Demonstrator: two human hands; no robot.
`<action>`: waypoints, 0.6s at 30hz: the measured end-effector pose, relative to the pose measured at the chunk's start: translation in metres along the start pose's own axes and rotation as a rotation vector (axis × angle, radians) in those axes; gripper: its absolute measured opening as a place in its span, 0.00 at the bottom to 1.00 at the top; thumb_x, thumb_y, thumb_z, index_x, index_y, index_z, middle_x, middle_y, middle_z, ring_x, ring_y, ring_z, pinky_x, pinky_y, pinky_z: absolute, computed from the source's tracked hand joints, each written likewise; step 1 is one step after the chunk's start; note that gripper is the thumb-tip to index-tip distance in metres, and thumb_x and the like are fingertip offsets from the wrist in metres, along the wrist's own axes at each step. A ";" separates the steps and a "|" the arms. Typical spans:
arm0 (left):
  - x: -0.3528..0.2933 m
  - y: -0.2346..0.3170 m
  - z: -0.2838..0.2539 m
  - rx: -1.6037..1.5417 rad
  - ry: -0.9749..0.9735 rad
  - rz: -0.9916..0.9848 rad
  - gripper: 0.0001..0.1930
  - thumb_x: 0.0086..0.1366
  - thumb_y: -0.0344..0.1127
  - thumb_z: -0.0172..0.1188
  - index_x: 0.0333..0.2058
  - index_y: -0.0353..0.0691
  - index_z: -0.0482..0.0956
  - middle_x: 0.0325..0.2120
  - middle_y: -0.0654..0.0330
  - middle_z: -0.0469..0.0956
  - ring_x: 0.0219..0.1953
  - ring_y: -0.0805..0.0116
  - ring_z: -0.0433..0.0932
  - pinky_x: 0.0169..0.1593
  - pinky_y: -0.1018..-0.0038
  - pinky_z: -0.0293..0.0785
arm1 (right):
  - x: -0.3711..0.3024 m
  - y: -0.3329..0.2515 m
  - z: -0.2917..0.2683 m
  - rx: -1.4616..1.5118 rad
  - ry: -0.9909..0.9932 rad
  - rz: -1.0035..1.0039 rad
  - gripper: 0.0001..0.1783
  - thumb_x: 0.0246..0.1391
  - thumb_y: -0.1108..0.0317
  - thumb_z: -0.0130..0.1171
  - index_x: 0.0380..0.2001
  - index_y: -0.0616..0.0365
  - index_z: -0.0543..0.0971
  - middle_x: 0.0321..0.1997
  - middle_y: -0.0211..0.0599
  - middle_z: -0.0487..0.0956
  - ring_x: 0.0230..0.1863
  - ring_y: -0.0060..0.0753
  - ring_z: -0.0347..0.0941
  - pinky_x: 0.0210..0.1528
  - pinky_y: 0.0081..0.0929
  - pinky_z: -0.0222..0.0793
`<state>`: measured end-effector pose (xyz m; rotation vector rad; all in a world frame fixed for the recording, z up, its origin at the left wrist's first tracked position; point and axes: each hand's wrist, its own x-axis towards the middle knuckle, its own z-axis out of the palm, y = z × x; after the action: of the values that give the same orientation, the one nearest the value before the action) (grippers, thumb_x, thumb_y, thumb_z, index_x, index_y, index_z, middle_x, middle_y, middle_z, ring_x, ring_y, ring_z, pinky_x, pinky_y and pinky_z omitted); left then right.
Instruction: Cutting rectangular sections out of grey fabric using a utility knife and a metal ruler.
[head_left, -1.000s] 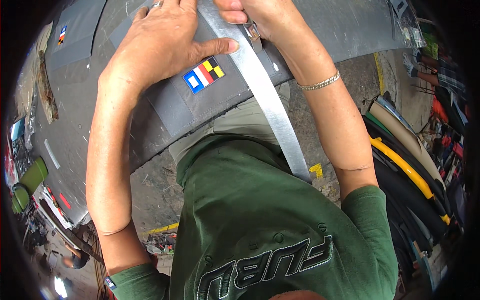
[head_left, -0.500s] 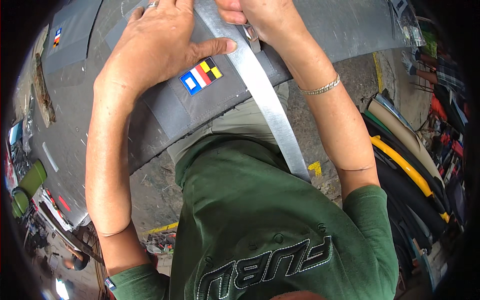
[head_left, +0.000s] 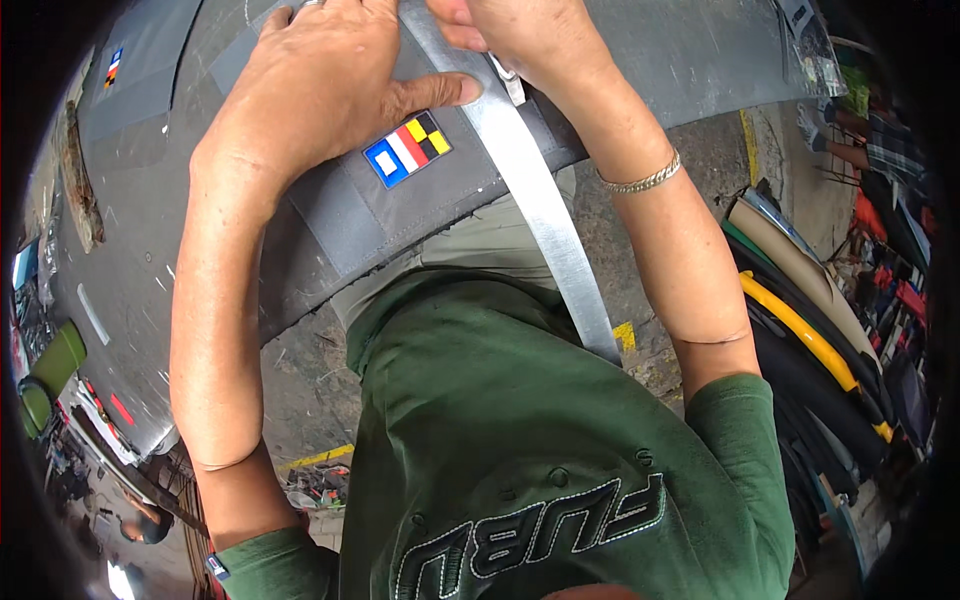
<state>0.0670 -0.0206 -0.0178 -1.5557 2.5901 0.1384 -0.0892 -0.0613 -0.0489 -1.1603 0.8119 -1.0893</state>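
My left hand (head_left: 325,85) lies flat with its fingers spread on a dark grey sheet of material (head_left: 345,220). Its thumb presses on a long silvery metal straightedge (head_left: 545,215), which runs off the table edge toward my body. Beside that thumb is a small patch (head_left: 408,150) with blue, white, red, yellow and black blocks. My right hand (head_left: 535,35) is closed around a slim tool (head_left: 511,82) at the straightedge's right side. Only the tool's silvery end shows below the hand; its other end is hidden, so I cannot tell its exact kind.
Another grey piece with a similar patch (head_left: 113,68) lies at the far left, near a rough wooden strip (head_left: 82,190). Rolls of material, one yellow (head_left: 805,335), stand on the floor at right. A clear plastic bag (head_left: 808,45) hangs at the table's right end.
My left thumb, the straightedge's upper part and the patch appear slightly farther right. My right hand has shifted a little, still holding the tool. The view has moved slightly too.
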 end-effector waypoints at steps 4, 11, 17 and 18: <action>0.000 -0.006 0.009 -0.082 0.091 0.036 0.54 0.62 0.69 0.63 0.63 0.18 0.61 0.64 0.31 0.62 0.70 0.37 0.61 0.71 0.49 0.60 | 0.002 -0.012 0.015 -0.084 0.118 0.148 0.26 0.75 0.52 0.42 0.62 0.61 0.72 0.20 0.26 0.68 0.12 0.18 0.59 0.13 0.22 0.56; -0.002 -0.007 0.013 -0.066 0.105 0.018 0.56 0.61 0.69 0.64 0.65 0.18 0.59 0.65 0.31 0.61 0.71 0.37 0.60 0.71 0.49 0.60 | 0.007 -0.003 0.006 0.015 -0.003 0.100 0.25 0.75 0.52 0.41 0.60 0.60 0.73 0.19 0.26 0.68 0.11 0.19 0.59 0.12 0.22 0.55; 0.006 0.017 -0.028 0.014 -0.204 -0.108 0.56 0.61 0.67 0.65 0.67 0.18 0.56 0.66 0.31 0.60 0.71 0.37 0.60 0.72 0.48 0.59 | 0.010 -0.017 0.024 -0.199 0.266 0.226 0.24 0.75 0.51 0.43 0.60 0.58 0.73 0.18 0.25 0.68 0.11 0.18 0.59 0.12 0.22 0.54; 0.007 0.016 -0.024 0.019 -0.192 -0.098 0.56 0.61 0.67 0.65 0.67 0.18 0.56 0.66 0.31 0.60 0.71 0.37 0.60 0.72 0.48 0.59 | 0.012 -0.015 0.018 -0.203 0.275 0.214 0.24 0.75 0.51 0.43 0.60 0.58 0.73 0.18 0.25 0.68 0.11 0.18 0.59 0.12 0.22 0.54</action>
<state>0.0480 -0.0224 0.0048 -1.5748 2.3581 0.2407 -0.0723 -0.0675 -0.0300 -1.0731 1.2568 -1.0165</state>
